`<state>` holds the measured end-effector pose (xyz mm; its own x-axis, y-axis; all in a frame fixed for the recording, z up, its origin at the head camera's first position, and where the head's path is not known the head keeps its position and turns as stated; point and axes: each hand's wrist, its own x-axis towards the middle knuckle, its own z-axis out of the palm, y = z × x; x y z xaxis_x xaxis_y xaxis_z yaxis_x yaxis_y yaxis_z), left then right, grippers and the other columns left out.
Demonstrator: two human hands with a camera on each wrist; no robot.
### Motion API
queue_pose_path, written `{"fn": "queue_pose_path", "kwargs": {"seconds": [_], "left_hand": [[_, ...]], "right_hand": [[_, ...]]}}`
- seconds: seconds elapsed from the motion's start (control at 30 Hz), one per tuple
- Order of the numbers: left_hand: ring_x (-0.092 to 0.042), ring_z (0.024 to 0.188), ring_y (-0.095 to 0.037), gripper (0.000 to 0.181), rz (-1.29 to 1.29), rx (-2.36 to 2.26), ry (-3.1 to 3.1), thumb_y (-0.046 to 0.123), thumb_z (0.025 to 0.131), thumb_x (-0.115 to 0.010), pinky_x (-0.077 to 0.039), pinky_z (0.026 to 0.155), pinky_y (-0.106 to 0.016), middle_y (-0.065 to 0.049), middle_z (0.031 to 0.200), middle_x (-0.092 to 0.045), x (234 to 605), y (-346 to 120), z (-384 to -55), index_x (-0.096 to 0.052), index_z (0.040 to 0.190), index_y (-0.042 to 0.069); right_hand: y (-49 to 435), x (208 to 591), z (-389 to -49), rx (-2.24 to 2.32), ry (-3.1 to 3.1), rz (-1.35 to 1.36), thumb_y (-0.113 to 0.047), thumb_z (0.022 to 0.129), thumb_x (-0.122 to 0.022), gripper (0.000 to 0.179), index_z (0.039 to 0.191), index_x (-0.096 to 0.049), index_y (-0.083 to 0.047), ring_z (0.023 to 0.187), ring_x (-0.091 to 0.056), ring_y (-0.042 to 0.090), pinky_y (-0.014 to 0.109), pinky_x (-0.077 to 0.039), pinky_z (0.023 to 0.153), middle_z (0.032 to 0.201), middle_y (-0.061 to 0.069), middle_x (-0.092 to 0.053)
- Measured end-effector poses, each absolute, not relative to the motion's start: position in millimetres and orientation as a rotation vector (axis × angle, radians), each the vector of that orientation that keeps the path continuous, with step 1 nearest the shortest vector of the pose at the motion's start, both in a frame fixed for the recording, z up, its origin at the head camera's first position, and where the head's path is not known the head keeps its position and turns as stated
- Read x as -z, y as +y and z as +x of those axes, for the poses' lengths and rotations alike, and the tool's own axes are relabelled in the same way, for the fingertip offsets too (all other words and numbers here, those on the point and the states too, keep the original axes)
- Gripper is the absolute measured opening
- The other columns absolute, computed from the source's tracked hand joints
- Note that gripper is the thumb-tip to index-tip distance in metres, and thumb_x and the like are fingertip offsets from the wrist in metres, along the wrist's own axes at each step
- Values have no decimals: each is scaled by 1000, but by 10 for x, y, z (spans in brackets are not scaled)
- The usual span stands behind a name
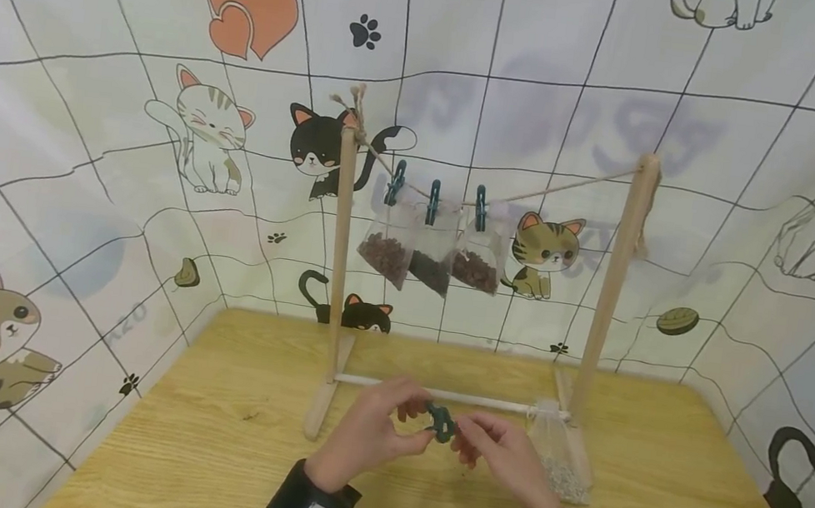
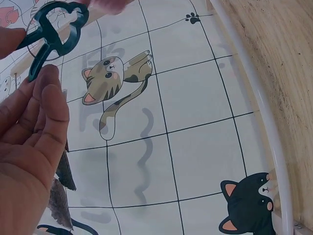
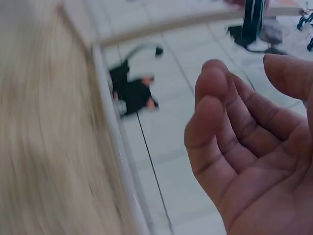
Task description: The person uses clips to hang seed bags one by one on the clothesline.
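My left hand (image 1: 373, 426) pinches a dark green plastic clothes clip (image 1: 442, 424) by its two handles, thumb on one side and fingers on the other. In the left wrist view the clip (image 2: 57, 32) shows its rounded, heart-like jaws pointing away from the palm. Close beside it in the head view is my right hand (image 1: 501, 453). The right wrist view shows that hand's thumb and bent fingers (image 3: 210, 120) apart, with nothing between them. A clear bag of pale grains (image 1: 563, 477) leans at the stand's right foot.
Beyond the hands stands a wooden frame (image 1: 611, 286) with a white bottom bar (image 1: 489, 401). From its sagging twine (image 1: 573, 187), green clips hold three small bags, two with reddish-brown bits (image 1: 477, 272) and one with dark bits (image 1: 429, 273). A cat-print cloth (image 1: 241, 126) backs the wooden table (image 1: 191, 430).
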<state>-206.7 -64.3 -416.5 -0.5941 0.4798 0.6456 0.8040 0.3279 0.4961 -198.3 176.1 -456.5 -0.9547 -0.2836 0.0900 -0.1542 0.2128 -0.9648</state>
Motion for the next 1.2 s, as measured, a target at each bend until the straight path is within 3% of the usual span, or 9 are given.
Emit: {"fn": "queue_pose_path", "kwargs": {"seconds": [0.13, 0.23, 0.47, 0.73, 0.9, 1.07, 1.2], "left_hand": [[-59, 75, -10, 25, -1119, 1122, -2224, 9, 80, -87, -51, 66, -18, 3, 86, -65, 4155, -665, -2053, -73, 99, 9], [-60, 73, -13, 22, -1112, 1114, -2214, 8, 80, -87, -51, 63, -19, 1, 84, -66, 4147, -679, -2041, -74, 98, 8], [-59, 70, -12, 18, -1101, 1121, -2178, 7, 82, -86, -49, 61, -17, -1, 81, -69, 4137, -698, -2040, -78, 97, 7], [-57, 68, -4, 18, -1126, 1125, -2127, 3, 81, -86, -51, 58, -17, 0, 81, -71, 4151, -693, -2059, -79, 97, 7], [-51, 66, 0, 16, -1117, 1112, -2111, 2, 79, -86, -45, 58, -10, 2, 80, -72, 4168, -678, -2072, -80, 93, 7], [-50, 65, 0, 14, -1097, 1121, -2117, -1, 79, -85, -45, 57, -11, 1, 78, -72, 4181, -668, -2073, -80, 90, 6], [-53, 65, -2, 12, -1087, 1119, -2120, -1, 79, -84, -46, 58, -12, 0, 78, -72, 4186, -667, -2073, -80, 87, 6]], "right_hand": [[2011, 4609, -2048, 1672, 2848, -292, -22, 105, -62, 22, 112, -74, -5, 81, -65, 14, 27, -55, 69, 95, 7, -73], [2236, 4664, -2067, 1545, 3126, -194, -16, 103, -65, 21, 116, -73, -3, 87, -66, 16, 26, -54, 72, 100, 7, -73], [2576, 4765, -2074, 1424, 3281, 18, -5, 99, -64, 30, 125, -65, 9, 99, -65, 39, 35, -55, 73, 117, 26, -65], [2692, 4854, -2116, 1349, 3162, 236, -15, 101, -63, 40, 129, -60, 14, 109, -62, 47, 53, -56, 82, 120, 35, -59], [2721, 4909, -2127, 1340, 3112, 237, -19, 103, -61, 43, 131, -58, 13, 110, -64, 48, 55, -57, 85, 124, 37, -61], [2735, 4945, -2128, 1330, 3060, 268, -20, 104, -58, 46, 137, -55, 12, 116, -61, 51, 58, -54, 91, 129, 38, -60], [2736, 4930, -2125, 1328, 3057, 278, -18, 102, -59, 46, 137, -55, 12, 112, -63, 48, 53, -56, 85, 125, 37, -62]]}}
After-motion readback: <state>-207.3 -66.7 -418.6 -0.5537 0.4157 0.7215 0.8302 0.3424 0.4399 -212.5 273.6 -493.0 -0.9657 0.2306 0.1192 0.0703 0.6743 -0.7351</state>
